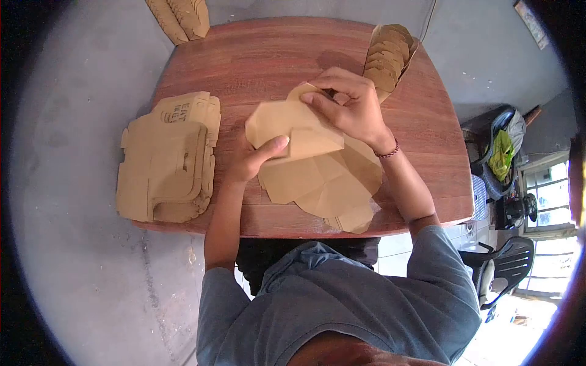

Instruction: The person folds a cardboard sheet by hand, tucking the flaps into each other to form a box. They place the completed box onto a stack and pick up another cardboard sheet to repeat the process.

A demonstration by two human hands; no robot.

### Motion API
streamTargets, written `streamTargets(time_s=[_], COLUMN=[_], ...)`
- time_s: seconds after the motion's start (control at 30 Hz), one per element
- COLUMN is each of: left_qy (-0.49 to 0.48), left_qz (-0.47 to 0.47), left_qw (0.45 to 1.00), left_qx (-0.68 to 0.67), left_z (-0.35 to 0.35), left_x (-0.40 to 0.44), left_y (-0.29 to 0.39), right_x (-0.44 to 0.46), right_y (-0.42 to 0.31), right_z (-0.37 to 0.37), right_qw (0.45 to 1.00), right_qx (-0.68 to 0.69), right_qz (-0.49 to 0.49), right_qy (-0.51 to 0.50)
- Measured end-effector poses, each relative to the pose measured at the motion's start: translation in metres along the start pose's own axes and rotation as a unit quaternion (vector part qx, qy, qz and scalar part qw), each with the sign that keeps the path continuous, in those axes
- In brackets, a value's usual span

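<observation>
A brown cardboard piece with folded flaps is held up between both hands above the table. My left hand grips its lower left part, thumb on top and fingers hidden beneath. At the upper right my right hand pinches a rounded flap between thumb and fingers; a braided bracelet circles that wrist. Under the held piece, loose flat cardboard cutouts lie fanned out near the table's front edge.
On the wooden table, a pile of flat printed cardboard lies at the left. Nested folded cardboard pieces stand at the back right, with more at the back left. A black chair is beyond the table, at the right.
</observation>
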State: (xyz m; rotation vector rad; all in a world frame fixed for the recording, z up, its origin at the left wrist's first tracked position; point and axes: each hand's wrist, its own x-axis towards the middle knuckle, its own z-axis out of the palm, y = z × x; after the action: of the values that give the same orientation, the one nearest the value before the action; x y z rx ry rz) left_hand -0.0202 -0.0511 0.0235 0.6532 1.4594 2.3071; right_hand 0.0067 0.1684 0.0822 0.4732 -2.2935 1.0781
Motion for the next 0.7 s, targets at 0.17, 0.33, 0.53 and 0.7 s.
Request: streamTargets(time_s=[0.17,0.33,0.53,0.7], left_qy=[-0.082,-0.074,-0.109,-0.138], left_qz=[0.076,0.069,0.040,0.028], left_qw=[0.991,0.990,0.988,0.982], left_qx=[0.077,0.100,0.098,0.123], left_z=[-0.017,-0.021,-0.023,-0.023], left_x=[0.007,0.008,0.005,0.005], left_y=[-0.004,0.001,0.005,0.004], right_x=[0.000,-0.001,0.002,0.001], right_y=[-0.007,-0.003,-0.012,-0.007], right_z=[0.000,-0.005,-0.020,-0.019], right_qw=[0.990,0.989,0.978,0.973], right_qx=[-0.036,-0.012,0.069,0.110], right_qz=[-0.085,-0.147,-0.150,-0.102], right_qy=[0.106,0.017,-0.128,-0.174])
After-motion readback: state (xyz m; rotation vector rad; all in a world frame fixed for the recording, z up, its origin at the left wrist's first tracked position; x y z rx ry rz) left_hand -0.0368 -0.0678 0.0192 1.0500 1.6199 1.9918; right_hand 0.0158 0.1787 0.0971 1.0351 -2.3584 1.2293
